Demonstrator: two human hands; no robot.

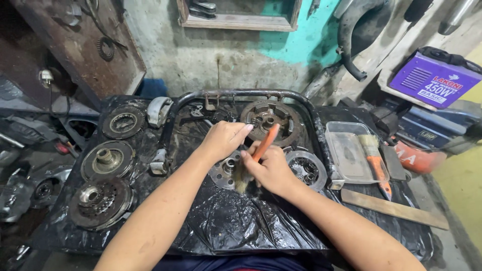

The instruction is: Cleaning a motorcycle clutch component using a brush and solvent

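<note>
My right hand (273, 170) grips an orange-handled paintbrush (264, 142), its dirty bristles down on a round metal clutch plate (224, 174) at the middle of the black plastic sheet (241, 221). My left hand (224, 139) rests on the upper edge of that plate, fingers curled over it. A larger round clutch hub (268, 118) lies just beyond both hands. Another ringed disc (307, 168) sits right of my right hand.
Three greasy clutch parts (107, 159) line the left side. A clear plastic tray (349, 158) with a second orange brush (374, 160) stands at the right, a wooden strip (394, 208) in front of it. A bent black tube frame (241, 94) rims the back. A purple box (434, 80) sits far right.
</note>
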